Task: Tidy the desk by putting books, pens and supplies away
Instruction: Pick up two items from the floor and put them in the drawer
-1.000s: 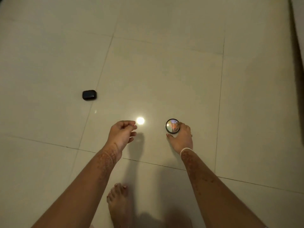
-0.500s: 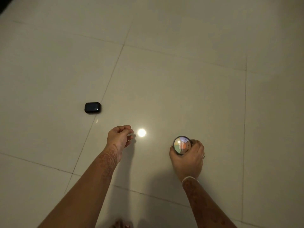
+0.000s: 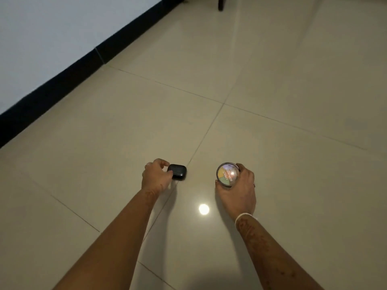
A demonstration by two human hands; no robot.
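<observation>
A small black rounded case (image 3: 178,171) lies on the tiled floor (image 3: 272,80). My left hand (image 3: 156,174) is down at its left side, thumb and fingers closing around it and touching it. My right hand (image 3: 238,190) holds a small round container (image 3: 227,174) with a clear lid and coloured segments inside, its face turned toward me. Both arms reach forward from the bottom of the view.
A pale wall with a dark skirting board (image 3: 62,80) runs along the left. A dark furniture leg (image 3: 221,3) stands at the top. A bright light reflection (image 3: 203,209) shines on the floor between my arms.
I have moved toward the black case. My left hand went from hanging free in the air to gripping the case on the floor. My right hand keeps the round container.
</observation>
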